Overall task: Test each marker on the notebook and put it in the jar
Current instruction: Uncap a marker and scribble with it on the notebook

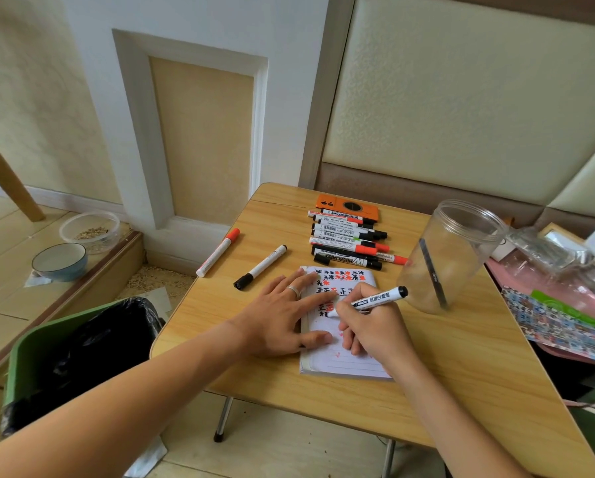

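Observation:
A small lined notebook (340,363) lies open on the wooden table (444,374), its upper part covered in red and black marks. My left hand (282,315) presses flat on its left side with fingers spread. My right hand (371,326) grips a white marker with a black end (380,299), tip down on the page. A clear plastic jar (451,257) stands to the right with one black marker (434,274) inside. Several markers (347,241) lie in a pile behind the notebook. A loose black cap (321,259) sits beside them.
Two more markers lie left of the pile, one red-capped (218,252), one black-capped (259,267). An orange phone (347,205) lies behind the pile. A green bin with a black bag (78,343) stands left of the table. Clutter and a patterned sheet (561,322) crowd the right edge.

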Demonstrator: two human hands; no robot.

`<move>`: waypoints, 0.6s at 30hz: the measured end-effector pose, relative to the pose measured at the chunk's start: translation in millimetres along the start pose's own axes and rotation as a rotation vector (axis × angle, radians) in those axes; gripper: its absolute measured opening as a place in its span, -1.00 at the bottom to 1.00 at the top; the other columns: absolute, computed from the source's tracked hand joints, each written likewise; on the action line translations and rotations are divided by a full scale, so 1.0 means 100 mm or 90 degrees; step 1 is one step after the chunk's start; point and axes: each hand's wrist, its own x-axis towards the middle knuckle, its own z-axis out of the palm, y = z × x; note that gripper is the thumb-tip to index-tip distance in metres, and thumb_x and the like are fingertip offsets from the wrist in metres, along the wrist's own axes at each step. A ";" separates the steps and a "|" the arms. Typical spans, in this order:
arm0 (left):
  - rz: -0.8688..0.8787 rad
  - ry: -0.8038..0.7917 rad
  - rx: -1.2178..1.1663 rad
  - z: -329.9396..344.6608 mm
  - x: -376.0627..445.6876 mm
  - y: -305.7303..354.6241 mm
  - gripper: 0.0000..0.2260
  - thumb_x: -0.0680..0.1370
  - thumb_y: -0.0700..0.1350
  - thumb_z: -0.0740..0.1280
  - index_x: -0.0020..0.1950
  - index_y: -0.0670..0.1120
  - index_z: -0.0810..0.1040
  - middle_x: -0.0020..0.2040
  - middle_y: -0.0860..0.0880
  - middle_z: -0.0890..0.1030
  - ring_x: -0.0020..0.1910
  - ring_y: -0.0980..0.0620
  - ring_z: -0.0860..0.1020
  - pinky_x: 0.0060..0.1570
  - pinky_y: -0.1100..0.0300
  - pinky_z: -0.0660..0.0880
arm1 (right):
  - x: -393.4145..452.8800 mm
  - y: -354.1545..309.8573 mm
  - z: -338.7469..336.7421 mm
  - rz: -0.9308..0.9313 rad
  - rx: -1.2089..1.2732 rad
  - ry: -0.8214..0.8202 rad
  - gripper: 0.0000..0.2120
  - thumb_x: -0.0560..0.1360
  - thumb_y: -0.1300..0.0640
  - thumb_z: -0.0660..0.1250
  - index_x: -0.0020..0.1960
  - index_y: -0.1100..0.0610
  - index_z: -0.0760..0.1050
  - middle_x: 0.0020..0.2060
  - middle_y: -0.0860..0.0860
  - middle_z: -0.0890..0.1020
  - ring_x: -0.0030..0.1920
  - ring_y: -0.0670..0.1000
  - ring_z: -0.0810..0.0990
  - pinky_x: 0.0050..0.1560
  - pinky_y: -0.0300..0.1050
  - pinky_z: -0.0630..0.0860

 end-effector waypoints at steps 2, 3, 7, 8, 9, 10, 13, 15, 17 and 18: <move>-0.001 0.018 -0.012 -0.01 -0.01 0.00 -0.37 0.56 0.46 -0.02 0.60 0.33 -0.01 0.66 0.03 -0.04 0.63 0.06 -0.20 0.57 0.02 -0.21 | 0.01 0.01 -0.01 0.008 0.028 0.014 -0.88 0.58 0.23 0.34 -0.12 0.22 0.48 -0.43 0.17 0.61 -0.52 0.11 0.54 -0.54 -0.17 0.39; -0.003 0.035 -0.020 -0.01 -0.01 0.00 -0.41 0.58 0.44 -0.04 0.60 0.32 0.04 0.66 0.04 0.01 0.63 0.06 -0.15 0.57 0.03 -0.17 | 0.03 0.03 -0.02 0.014 0.051 0.026 -0.89 0.58 0.24 0.33 -0.11 0.23 0.47 -0.44 0.15 0.59 -0.52 0.12 0.54 -0.55 -0.16 0.39; -0.042 0.119 -0.058 -0.09 0.08 0.01 -0.53 0.66 0.27 -0.04 0.49 0.17 0.38 0.51 0.07 0.36 0.50 0.05 0.29 0.45 0.00 0.25 | 0.09 0.05 -0.05 0.040 0.123 0.058 -0.90 0.59 0.25 0.32 -0.05 0.28 0.48 -0.40 0.13 0.58 -0.51 0.08 0.55 -0.56 -0.15 0.41; -0.057 0.145 -0.062 -0.12 0.12 0.01 -0.58 0.68 0.20 0.02 0.44 0.12 0.44 0.45 0.06 0.43 0.41 0.05 0.40 0.36 0.01 0.36 | 0.10 0.05 -0.05 0.043 0.129 0.060 -0.90 0.59 0.24 0.32 -0.04 0.28 0.49 -0.39 0.12 0.59 -0.50 0.08 0.56 -0.55 -0.15 0.42; -0.073 0.173 -0.063 -0.13 0.18 0.01 -0.64 0.69 0.13 0.09 0.41 0.08 0.48 0.39 0.05 0.47 0.33 0.05 0.47 0.28 0.04 0.44 | 0.10 0.06 -0.04 0.043 0.131 0.061 -0.90 0.59 0.23 0.34 -0.03 0.27 0.50 -0.37 0.11 0.60 -0.48 0.08 0.58 -0.53 -0.14 0.44; -0.089 0.202 -0.066 -0.14 0.23 0.02 -0.68 0.68 0.07 0.15 0.38 0.05 0.50 0.35 0.04 0.49 0.27 0.04 0.51 0.20 0.07 0.51 | 0.11 0.06 -0.04 0.041 0.133 0.061 -0.90 0.60 0.21 0.35 -0.03 0.25 0.51 -0.36 0.11 0.61 -0.47 0.08 0.59 -0.52 -0.14 0.45; -0.142 0.271 -0.114 -0.15 0.43 0.02 -0.72 0.67 -0.03 0.23 0.38 0.02 0.50 0.32 0.01 0.49 0.18 0.04 0.56 0.06 0.14 0.58 | 0.11 0.05 -0.02 0.018 0.134 0.061 -0.93 0.60 0.18 0.36 -0.03 0.18 0.52 -0.33 0.09 0.63 -0.44 0.10 0.62 -0.50 -0.13 0.45; -0.168 0.291 -0.124 -0.14 0.57 0.01 -0.69 0.66 -0.06 0.25 0.41 0.04 0.47 0.32 -0.02 0.48 0.16 0.02 0.56 0.02 0.14 0.58 | 0.10 0.05 -0.01 0.000 0.131 0.058 -0.96 0.59 0.18 0.39 -0.04 0.11 0.55 -0.36 0.09 0.63 -0.45 0.10 0.62 -0.51 -0.13 0.44; -0.187 0.298 -0.120 -0.12 0.68 0.00 -0.66 0.66 -0.08 0.25 0.44 0.06 0.46 0.32 -0.03 0.48 0.19 0.00 0.55 0.02 0.12 0.60 | 0.10 0.03 -0.01 -0.007 0.133 0.060 -0.95 0.58 0.18 0.41 -0.01 0.05 0.58 -0.39 0.14 0.63 -0.46 0.09 0.62 -0.51 -0.12 0.45; -0.194 0.302 -0.115 -0.12 0.72 0.00 -0.66 0.66 -0.08 0.24 0.44 0.07 0.47 0.31 -0.04 0.48 0.20 -0.01 0.54 0.03 0.12 0.60 | 0.10 0.03 -0.01 -0.008 0.140 0.063 -0.95 0.58 0.17 0.42 0.00 0.04 0.59 -0.38 0.15 0.64 -0.46 0.10 0.62 -0.51 -0.12 0.46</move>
